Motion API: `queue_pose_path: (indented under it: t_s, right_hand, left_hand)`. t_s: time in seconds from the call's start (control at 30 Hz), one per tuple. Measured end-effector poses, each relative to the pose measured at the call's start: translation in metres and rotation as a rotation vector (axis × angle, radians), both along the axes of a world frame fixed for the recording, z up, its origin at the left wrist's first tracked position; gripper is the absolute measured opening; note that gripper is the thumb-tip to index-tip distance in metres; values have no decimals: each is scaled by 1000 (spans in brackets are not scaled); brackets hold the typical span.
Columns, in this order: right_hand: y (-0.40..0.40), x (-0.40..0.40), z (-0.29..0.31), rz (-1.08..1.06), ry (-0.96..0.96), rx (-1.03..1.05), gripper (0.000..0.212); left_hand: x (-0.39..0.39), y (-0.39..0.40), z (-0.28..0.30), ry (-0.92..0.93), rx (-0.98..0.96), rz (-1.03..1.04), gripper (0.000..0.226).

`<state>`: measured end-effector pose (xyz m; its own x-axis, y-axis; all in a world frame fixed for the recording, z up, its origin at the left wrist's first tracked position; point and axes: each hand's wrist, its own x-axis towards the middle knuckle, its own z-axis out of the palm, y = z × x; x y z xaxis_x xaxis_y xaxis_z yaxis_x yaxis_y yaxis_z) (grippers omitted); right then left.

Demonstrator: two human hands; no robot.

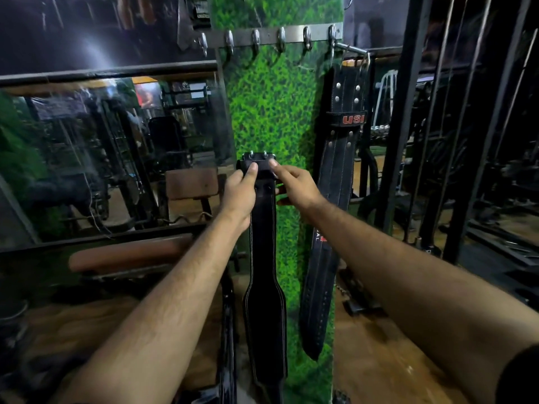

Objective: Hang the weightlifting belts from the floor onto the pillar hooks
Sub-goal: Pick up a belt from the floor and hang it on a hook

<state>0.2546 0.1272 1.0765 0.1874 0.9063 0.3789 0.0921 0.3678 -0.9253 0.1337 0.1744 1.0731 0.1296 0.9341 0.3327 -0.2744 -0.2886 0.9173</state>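
Note:
A black weightlifting belt [264,301] hangs straight down in front of the grass-patterned pillar [271,112]. My left hand [239,191] grips its buckle end from the left. My right hand [294,185] holds the same end from the right, index finger on top by the buckle. The buckle sits well below the metal hook rail [271,36], whose several hooks across the pillar are bare. A second black belt [338,182] marked USI hangs from the rightmost hook [332,35] down the pillar's right edge.
A mirror [110,153] fills the wall to the left, with a padded brown bench [131,253] below it. Dark metal rack bars [455,126] stand to the right. The floor [376,354] is brown, with a dark bar leaning beside the belt's lower end.

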Motion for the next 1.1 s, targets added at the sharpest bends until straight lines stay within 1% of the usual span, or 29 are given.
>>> queue_pose_path:
  t_s: [0.07,0.13,0.17,0.23,0.27,0.3,0.33,0.4,0.43,0.47,0.5,0.53,0.6,0.67,0.77,0.83,0.97,1.0,1.1]
  right_hand:
    - [2,-4,2,-24,-1,-18,34]
    - [4,-8,0,-51,-8,-12,33]
    - [7,-9,-3,-68,-7,7,33]
    - [10,-9,-7,-101,9,42,34]
    - [10,-9,-8,-108,21,61,33]
    - [10,-8,-8,-111,29,81,33]
    - [10,-8,-8,-113,38,102,34]
    - [11,-5,-7,-119,40,129,36]
    - [11,-4,-6,-116,39,146,35]
    - [9,-2,-4,-112,41,165,30]
    - [7,-1,-1,-102,44,181,23]
    - [6,2,0,-91,41,201,16]
    - [7,10,2,-75,29,242,9]
    - [9,23,4,-66,17,258,5]
    - [11,42,8,-72,-31,294,4]
    - [14,58,11,-63,-50,300,10]
    - [22,88,15,-53,-78,277,38]
    - [26,95,15,-60,-92,272,40]
    - [36,112,18,-75,-83,237,37]
  left_hand:
    - [-3,0,-6,12,1,-2,55]
    - [-5,-4,-11,20,-16,-48,59]
    - [-5,-5,-13,11,-20,-68,51]
    - [-4,-8,-14,-6,-15,-91,24]
    - [-3,-7,-13,-12,-22,-90,20]
    - [-2,-8,-11,-25,-22,-80,19]
    - [-2,-11,-8,-36,-22,-53,27]
    - [2,-12,-4,-35,17,18,57]
    - [4,-12,-4,-14,36,80,66]
    - [6,-13,-2,16,64,141,66]
    - [9,-14,1,41,85,181,59]
    - [13,-13,4,45,77,176,50]
    - [23,-10,11,-38,30,94,34]
    - [32,-10,16,-69,-9,78,28]
    - [44,-9,20,-20,-16,83,26]
    - [56,-7,21,-22,19,45,25]
    - [80,-7,26,-45,46,5,18]
    - [87,-6,26,-53,52,0,18]
    - [107,-4,25,-71,76,50,19]
